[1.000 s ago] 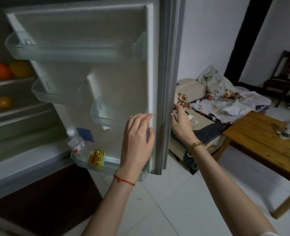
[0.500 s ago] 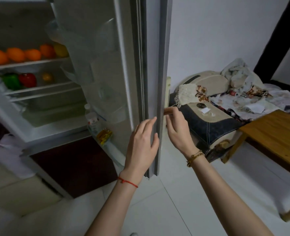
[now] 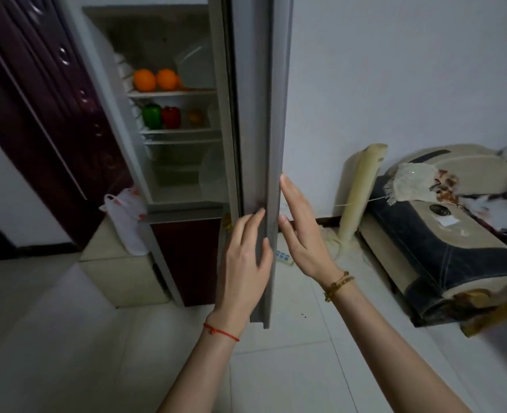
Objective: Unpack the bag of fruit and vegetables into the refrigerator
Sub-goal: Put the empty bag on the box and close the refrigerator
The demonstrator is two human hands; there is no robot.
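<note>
Refrigerator door [image 3: 271,114] edge-on between flat, straight-fingered left hand [image 3: 244,257] and right hand [image 3: 302,231], oranges [image 3: 155,79] and peppers [image 3: 161,116] shelved beyond fingertips, nothing gripped.

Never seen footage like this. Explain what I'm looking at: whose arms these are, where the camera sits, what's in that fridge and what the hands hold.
There is no machine here. One wide-angle camera worn on a person's head looks forward and down, so the two bare arms are the wearer's own.

The left hand with the red string bracelet lies with straight fingers against the inner side of the tall grey refrigerator door, seen edge-on. The right hand with the beaded bracelet is flat and open beside the door's outer face. Neither hand holds anything.

Inside, two oranges sit on the upper shelf; a green bell pepper, a red bell pepper and a dim round fruit lie on the shelf below. A white plastic bag stands on the floor left of the fridge.
</note>
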